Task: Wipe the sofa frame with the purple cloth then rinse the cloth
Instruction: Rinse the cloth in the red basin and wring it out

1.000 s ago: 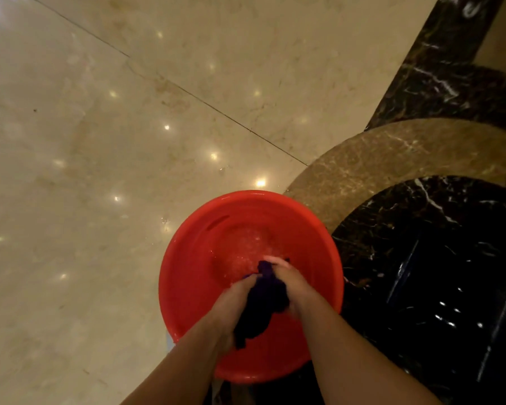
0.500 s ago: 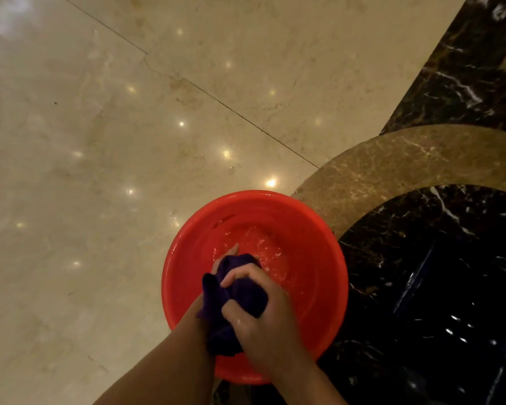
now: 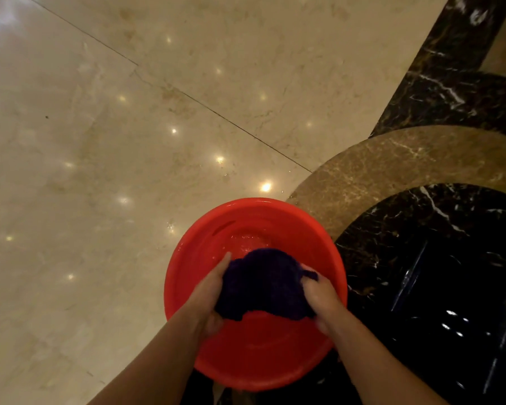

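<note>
The purple cloth (image 3: 263,283) is spread between both hands above the red basin (image 3: 254,355). My left hand (image 3: 209,296) grips its left edge, thumb along the top. My right hand (image 3: 319,295) grips its right edge, fingers curled into the fabric. A little water shows at the basin's bottom (image 3: 247,239), beyond the cloth. The basin stands on the floor directly below me. No sofa frame is in view.
Glossy beige marble floor (image 3: 114,141) stretches to the left and ahead. A brown marble arc (image 3: 392,165) and black marble inlay (image 3: 435,273) lie to the right of the basin. Water drops speckle the floor near the basin's far rim.
The cloth was bunched and twisted between my hands; now it is opened out wide. My right hand has moved from over the left to the cloth's right edge.
</note>
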{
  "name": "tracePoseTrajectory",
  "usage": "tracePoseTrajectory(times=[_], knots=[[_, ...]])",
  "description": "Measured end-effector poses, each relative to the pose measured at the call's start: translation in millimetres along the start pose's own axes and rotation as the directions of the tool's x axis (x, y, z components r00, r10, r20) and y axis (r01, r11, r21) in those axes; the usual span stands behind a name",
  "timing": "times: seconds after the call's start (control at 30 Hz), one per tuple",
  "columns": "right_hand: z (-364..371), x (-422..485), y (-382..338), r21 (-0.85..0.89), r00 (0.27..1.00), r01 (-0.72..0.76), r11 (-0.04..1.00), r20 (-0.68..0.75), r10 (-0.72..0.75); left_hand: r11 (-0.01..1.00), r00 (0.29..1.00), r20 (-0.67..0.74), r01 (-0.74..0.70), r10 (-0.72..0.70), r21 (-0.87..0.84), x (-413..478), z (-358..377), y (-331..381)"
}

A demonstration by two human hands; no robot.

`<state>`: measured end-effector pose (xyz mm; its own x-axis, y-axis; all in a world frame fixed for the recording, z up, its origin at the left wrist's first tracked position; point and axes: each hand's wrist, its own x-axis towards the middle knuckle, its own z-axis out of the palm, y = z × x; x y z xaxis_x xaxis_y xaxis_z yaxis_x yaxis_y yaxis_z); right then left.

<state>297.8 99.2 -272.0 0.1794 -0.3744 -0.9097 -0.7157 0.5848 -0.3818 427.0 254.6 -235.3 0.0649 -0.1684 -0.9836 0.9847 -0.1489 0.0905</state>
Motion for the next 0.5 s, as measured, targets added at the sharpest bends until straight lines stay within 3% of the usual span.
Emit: tracePoseTrajectory(times=[0.07, 0.13, 0.2, 0.23, 0.27, 0.3, 0.33, 0.37, 0.4, 0.43, 0.5], knots=[[13.4, -37.2, -9.4, 0.123, 0.984, -0.089, 0.988, 0.166, 0.068, 1.0, 1.0, 0.009, 0.012, -0.011, -0.016, 1.6, 5.1, 8.5], [31.9, -69.3, -16.9, 0.047, 0.951, -0.07, 0.996, 0.304, 0.052, 1.0, 0.998, 0.055, -0.004, 0.003, 0.014, -0.6, 13.9, 4.0], [59.5, -92.1, -19.0, -0.15, 0.934, 0.219, 0.964, 0.318, -0.163, 0.983, 0.981, 0.082, -0.171, 0.176, -0.059, 2.6, 25.0, -12.3], [75.0, -100.0, -15.0, -0.29, 0.892, 0.433, 0.854, 0.278, -0.357, 0.943, 0.952, 0.077, -0.279, 0.297, -0.181, 3.2, 31.2, -24.1], [89.0, -101.3, -8.7, -0.453, 0.799, 0.59, 0.668, 0.208, -0.565, 0.884, 0.913, -0.003, -0.396, 0.408, -0.25, 5.7, 31.5, -28.0], [98.0, -94.9, -4.9, -0.577, 0.704, 0.632, 0.517, 0.149, -0.695, 0.826, 0.89, 0.018, -0.414, 0.455, -0.382, 5.0, 33.8, -31.4], [101.3, -84.0, -7.5, -0.616, 0.648, 0.638, 0.463, 0.103, -0.755, 0.815, 0.895, 0.056, -0.375, 0.443, -0.442, -4.0, 35.6, -31.9], [100.4, -70.5, -10.1, -0.638, 0.661, 0.603, 0.479, 0.064, -0.748, 0.822, 0.901, 0.189, -0.249, 0.391, -0.512, -7.0, 36.9, -32.5], [97.6, -54.5, -14.9, -0.679, 0.727, 0.506, 0.532, 0.004, -0.687, 0.889, 0.938, 0.232, -0.136, 0.258, -0.438, 0.8, 39.0, -29.8], [93.1, -38.3, -19.8, -0.724, 0.823, 0.356, 0.592, -0.058, -0.566, 0.945, 0.98, 0.161, -0.061, 0.118, -0.322, 8.8, 31.7, -23.8], [79.6, -8.7, -27.2, -0.704, 0.957, 0.045, 0.709, -0.173, -0.233, 0.997, 0.999, 0.03, -0.026, 0.028, -0.078, 16.6, 22.5, -23.5]])
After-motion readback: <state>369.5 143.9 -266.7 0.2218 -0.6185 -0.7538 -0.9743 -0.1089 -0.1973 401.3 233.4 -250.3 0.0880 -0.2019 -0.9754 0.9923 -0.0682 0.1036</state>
